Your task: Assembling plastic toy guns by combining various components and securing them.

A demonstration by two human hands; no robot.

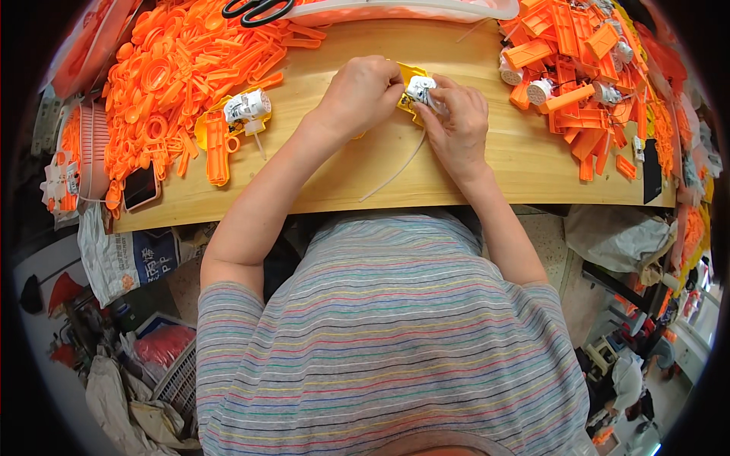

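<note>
My left hand and my right hand meet over the middle of the wooden table. Between them they hold a yellow plastic shell with a small white motor unit seated in it. The right fingers pinch at the white unit. A thin white tube trails from the piece toward the table's front edge. Another yellow and orange toy body with a white motor lies on the table to the left.
A large heap of orange plastic parts covers the left side, a second heap with white motors the right. Black-handled scissors lie at the back. A phone rests at the front left edge. Bags and baskets sit on the floor.
</note>
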